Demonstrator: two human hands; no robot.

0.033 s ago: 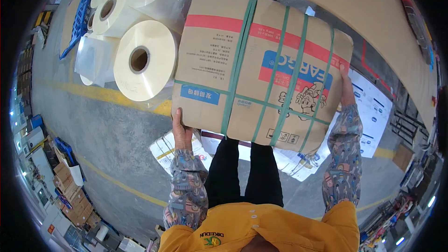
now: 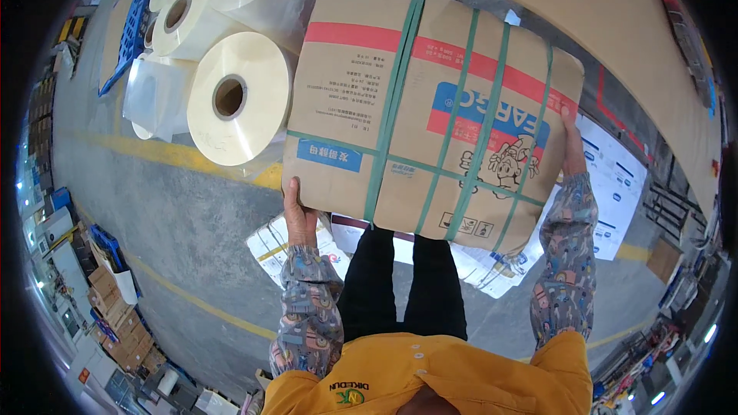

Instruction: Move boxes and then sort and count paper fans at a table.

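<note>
Several film rolls [image 2: 265, 100] at left. My left hand [image 2: 300, 219] grips the near-left corner of the cardboard bundle [image 2: 419, 111], bound in green straps [image 2: 398, 84], held out before me; my right hand [image 2: 573, 147] clasps its right edge. Judged best: wrists level, straps unpulled.

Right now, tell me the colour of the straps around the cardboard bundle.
The straps around the cardboard bundle are green, best seen in the head view.
</note>
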